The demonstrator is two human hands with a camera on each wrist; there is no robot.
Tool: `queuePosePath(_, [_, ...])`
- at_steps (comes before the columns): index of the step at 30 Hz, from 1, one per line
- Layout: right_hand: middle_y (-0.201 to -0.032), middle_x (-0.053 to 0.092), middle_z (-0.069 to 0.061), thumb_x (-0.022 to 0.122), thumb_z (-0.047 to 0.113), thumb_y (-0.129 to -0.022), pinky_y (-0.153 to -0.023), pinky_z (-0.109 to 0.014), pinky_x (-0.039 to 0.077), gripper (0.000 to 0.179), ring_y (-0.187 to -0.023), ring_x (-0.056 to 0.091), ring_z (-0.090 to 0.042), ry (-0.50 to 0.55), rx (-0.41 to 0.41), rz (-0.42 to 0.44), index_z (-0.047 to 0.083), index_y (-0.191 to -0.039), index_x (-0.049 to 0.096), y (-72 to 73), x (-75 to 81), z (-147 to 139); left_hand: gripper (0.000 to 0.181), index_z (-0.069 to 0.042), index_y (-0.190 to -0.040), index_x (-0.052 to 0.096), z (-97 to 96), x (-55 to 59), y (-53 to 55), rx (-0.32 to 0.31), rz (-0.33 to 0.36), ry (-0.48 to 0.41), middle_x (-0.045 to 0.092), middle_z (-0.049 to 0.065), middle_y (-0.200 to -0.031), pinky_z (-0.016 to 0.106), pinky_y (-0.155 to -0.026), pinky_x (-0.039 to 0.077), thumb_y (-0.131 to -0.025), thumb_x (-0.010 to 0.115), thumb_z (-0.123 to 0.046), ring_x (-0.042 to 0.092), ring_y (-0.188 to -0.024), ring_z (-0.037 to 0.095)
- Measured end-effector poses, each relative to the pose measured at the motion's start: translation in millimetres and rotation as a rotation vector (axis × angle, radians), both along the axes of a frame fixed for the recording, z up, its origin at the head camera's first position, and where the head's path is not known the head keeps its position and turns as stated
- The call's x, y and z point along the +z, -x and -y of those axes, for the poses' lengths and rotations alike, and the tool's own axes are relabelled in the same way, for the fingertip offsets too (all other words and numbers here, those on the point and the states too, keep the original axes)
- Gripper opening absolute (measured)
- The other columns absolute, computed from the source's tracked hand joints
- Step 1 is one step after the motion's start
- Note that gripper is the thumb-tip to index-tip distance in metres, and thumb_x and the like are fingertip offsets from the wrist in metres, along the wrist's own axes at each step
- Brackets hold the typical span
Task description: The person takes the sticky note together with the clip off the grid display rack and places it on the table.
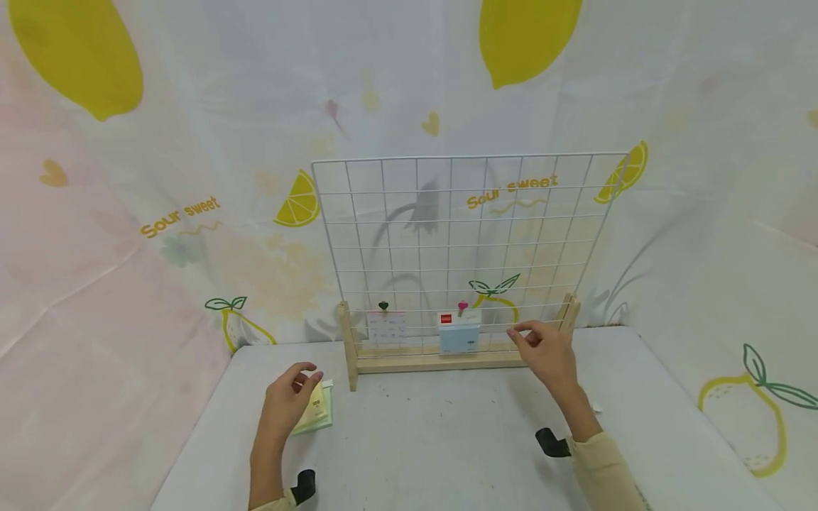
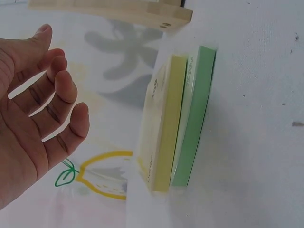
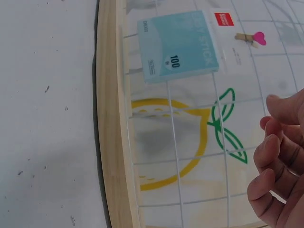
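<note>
On the white table, just beside the left hand, lie two packs of sticky notes. The yellow pack sits on top of the green pack, and they lie flat. In the head view, the left hand covers part of them, and they peek out to its right. Their long sides seem to run away from the person, toward the wire grid. The left hand is much nearer to them; the right hand is well apart, across the table.

The left hand's fingers are softly bent with gaps between them. It holds nothing, and its wrist view shows it apart from both packs. The right hand's fingers are bent too, with the thumb close to the first finger. I see nothing pinched there, but I cannot tell if it touches the wires.

Just left of the right hand, a blue pack of sticky notes hangs on the grid, its long side up and down. A pink heart clip holds its top. Farther left, a dark green clip holds a thin printed sheet.
</note>
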State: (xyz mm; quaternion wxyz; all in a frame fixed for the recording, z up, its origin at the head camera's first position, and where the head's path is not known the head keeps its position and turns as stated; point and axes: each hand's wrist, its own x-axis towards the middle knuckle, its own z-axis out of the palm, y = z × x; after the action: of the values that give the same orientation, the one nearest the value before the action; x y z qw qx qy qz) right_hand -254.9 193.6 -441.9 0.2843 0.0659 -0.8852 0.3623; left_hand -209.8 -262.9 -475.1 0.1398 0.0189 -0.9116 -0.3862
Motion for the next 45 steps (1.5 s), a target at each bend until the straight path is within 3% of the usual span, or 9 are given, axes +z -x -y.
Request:
queuePosePath(9, [-0.060, 0.057, 0.005, 0.079, 0.018, -0.085, -0.050, -0.028, 0.039, 0.013, -0.056, 0.050, -0.013, -0.009, 0.032, -0.081, 0.007, -0.089, 0.074, 0.8, 4.8, 12.0, 0.023, -0.010, -0.114, 0.067, -5.2, -0.8, 2.5, -0.020, -0.020, -0.010, 0.062, 0.004, -0.083, 0.029, -0.065, 0.047, -0.095, 0.069, -0.022, 0.057, -0.076, 0.018])
queuePosePath(24, [-0.060, 0.057, 0.005, 0.079, 0.023, -0.086, -0.045, -0.028, 0.037, 0.014, -0.054, 0.050, -0.014, 0.017, 0.049, -0.026, 0.011, -0.092, 0.075, 4.2, 10.6, 25.0, 0.022, -0.010, -0.112, 0.069, -20.2, -0.1, 10.7, -0.071, -0.047, -0.050, 0.061, 0.002, -0.080, 0.029, -0.064, 0.047, -0.094, 0.070, -0.023, 0.056, -0.075, 0.017])
queuePosePath(45, [-0.056, 0.050, 0.007, 0.080, 0.022, -0.085, -0.044, -0.028, 0.032, 0.015, -0.050, 0.042, -0.013, -0.027, 0.097, -0.068, 0.009, -0.090, 0.074, 7.6, 11.5, 42.7, 0.021, -0.005, -0.111, 0.069, -33.8, 2.4, 16.5, -0.092, -0.105, -0.046, 0.057, 0.001, -0.075, 0.028, -0.059, 0.042, -0.093, 0.071, -0.015, 0.052, -0.071, 0.017])
